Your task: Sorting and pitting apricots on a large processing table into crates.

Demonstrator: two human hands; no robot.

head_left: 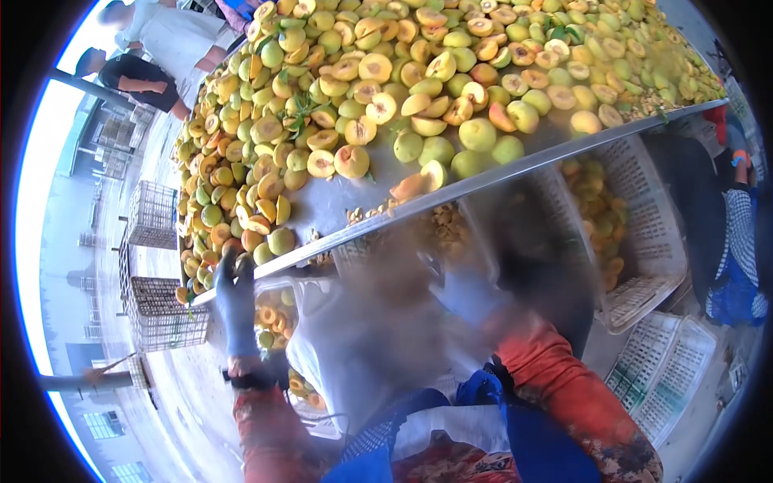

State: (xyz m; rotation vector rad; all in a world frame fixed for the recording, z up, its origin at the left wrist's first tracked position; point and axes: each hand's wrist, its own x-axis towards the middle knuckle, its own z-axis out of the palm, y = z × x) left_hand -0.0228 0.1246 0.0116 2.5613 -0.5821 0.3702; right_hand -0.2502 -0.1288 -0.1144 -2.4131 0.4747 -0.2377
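Note:
Yellow-green stone fruit (375, 67), many pieces halved with brown hollows, lies heaped on a metal-topped table (338, 202). My left hand (235, 302), in a blue-grey glove, reaches to the near left corner of the table. Its fingertips are against the fruit at the edge; whether they grip a piece is unclear. Below the table rim, my right hand (471, 296) is gloved and blurred. A thin shape (430, 262) shows at its fingers, too smeared to name. Beneath and between my hands, a blurred whitish covering (380, 338) hides part of the space.
Under the table, a plastic crate (643, 217) contains halved fruit; another crate (661, 368) sits on the floor at right. Fruit pits (447, 223) lie below the rim. Stacked crates (169, 314) stand at left. People (142, 84) are at far left, and another person (737, 241) sits at right.

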